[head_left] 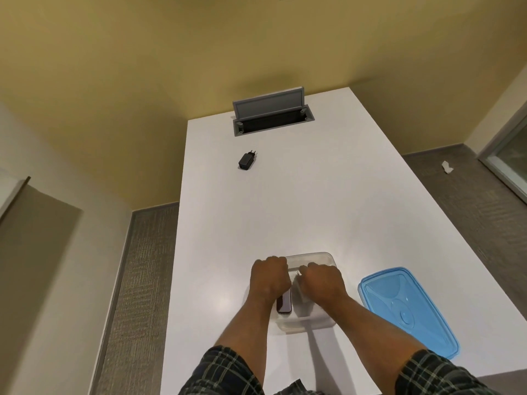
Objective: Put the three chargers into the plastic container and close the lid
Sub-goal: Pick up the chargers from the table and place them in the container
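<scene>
Both hands reach over the clear container (310, 326) near the front of the white table (285, 195). Left hand (269, 276) is curled into a loose fist around a dark charger (284, 304), whose lower end shows below the palm, inside the container. Right hand (320, 282) is also curled, fingers down, on a white charger (301, 292); whether it truly grips it I cannot tell. A black charger (247, 160) lies well apart, far up the table, near the open grey cable hatch (271, 114). Just right of the container, the blue lid (407, 310) lies flat on the table.
</scene>
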`<state>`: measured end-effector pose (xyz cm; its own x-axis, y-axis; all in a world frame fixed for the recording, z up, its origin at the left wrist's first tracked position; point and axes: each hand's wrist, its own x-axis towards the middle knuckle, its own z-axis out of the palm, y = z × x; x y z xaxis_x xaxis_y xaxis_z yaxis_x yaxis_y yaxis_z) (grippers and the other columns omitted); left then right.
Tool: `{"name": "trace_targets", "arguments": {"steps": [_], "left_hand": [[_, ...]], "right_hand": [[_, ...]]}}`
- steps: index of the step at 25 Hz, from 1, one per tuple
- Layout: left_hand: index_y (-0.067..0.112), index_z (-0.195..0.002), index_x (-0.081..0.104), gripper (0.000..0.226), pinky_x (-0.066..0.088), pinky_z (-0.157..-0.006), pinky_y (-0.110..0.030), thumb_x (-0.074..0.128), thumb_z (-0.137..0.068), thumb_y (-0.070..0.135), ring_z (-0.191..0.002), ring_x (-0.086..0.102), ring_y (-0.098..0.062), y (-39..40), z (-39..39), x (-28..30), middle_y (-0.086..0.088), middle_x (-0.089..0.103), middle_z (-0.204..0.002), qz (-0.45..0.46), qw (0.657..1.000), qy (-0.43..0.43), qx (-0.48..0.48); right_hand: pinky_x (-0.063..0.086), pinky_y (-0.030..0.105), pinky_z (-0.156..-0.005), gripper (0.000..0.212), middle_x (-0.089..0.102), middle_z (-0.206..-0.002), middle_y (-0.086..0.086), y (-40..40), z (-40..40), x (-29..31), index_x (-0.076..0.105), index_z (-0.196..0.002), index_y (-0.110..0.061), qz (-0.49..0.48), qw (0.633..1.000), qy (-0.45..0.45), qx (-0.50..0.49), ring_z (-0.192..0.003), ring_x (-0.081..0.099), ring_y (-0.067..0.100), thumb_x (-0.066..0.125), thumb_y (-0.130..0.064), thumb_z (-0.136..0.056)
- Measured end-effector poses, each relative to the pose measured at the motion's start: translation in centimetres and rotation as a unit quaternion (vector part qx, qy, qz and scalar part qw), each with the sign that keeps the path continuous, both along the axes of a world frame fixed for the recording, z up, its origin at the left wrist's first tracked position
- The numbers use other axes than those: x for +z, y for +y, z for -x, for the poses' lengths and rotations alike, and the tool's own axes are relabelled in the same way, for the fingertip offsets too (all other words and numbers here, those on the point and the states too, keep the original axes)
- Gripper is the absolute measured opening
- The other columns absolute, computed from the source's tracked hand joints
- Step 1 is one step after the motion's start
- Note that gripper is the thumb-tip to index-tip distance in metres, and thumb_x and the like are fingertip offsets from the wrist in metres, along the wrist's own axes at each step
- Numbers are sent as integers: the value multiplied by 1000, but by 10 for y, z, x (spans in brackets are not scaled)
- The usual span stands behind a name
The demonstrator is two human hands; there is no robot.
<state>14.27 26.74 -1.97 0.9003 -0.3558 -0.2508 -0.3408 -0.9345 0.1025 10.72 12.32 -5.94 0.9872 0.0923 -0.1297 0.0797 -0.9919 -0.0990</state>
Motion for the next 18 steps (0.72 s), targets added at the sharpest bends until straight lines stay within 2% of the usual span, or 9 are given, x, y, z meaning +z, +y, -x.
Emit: {"name": "trace_targets", "arguments": {"steps": [1,3,5,8,11,14,18], "left_hand": [[14,-96,64,19,42,-76,-35,47,-92,21,-89,67,-30,4,-7,0,-6,68,-98,14,999,-30,6],[15,-89,63,16,37,-67,-35,48,-92,19,-77,65,-31,15,-22,-1,-5,65,-90,41,996,-83,17],[14,-92,65,12,39,-63,-35,54,-89,19,-69,64,-30,23,-23,-6,-4,64,-86,58,991,-115,31],[10,-118,64,33,46,-69,-39,58,-89,24,-80,67,-31,34,-33,-9,-7,68,-102,56,989,-113,80],[8,-148,41,57,44,-92,-42,49,-96,30,-118,59,-31,40,-35,-6,-9,52,-143,39,991,-78,102],[8,-156,23,65,35,-107,-40,43,-99,32,-142,38,-27,50,-39,-17,-9,30,-161,31,991,-51,121],[7,-158,15,71,31,-115,-41,43,-98,35,-150,25,-28,48,-43,-19,-11,22,-165,30,989,-54,134]], "right_hand": [[52,30,-53,18,70,-73,0,-3,-3,4,72,-80,-20,8,1000,-13,2,-59,69,24,65,-35,-86],[44,25,-38,23,58,-53,-1,-5,-14,8,63,-58,-19,-6,998,-51,26,-37,56,22,78,-27,-74],[43,26,-35,22,56,-54,-1,-6,-19,8,63,-61,-20,-23,994,-96,39,-36,55,23,73,-26,-80],[47,27,-43,19,66,-71,-3,-9,-37,25,71,-82,-26,-67,990,-120,-5,-49,65,24,58,-35,-91],[54,32,-62,23,71,-98,-6,-13,-50,41,69,-109,-30,-124,985,-94,-70,-75,73,23,53,-40,-94],[54,35,-78,38,64,-118,-4,-11,-62,42,56,-130,-27,-116,989,-13,-88,-96,70,26,51,-42,-95],[51,39,-83,53,57,-127,6,-17,-79,46,43,-140,-21,-84,992,40,-90,-107,65,31,53,-43,-93]]}}
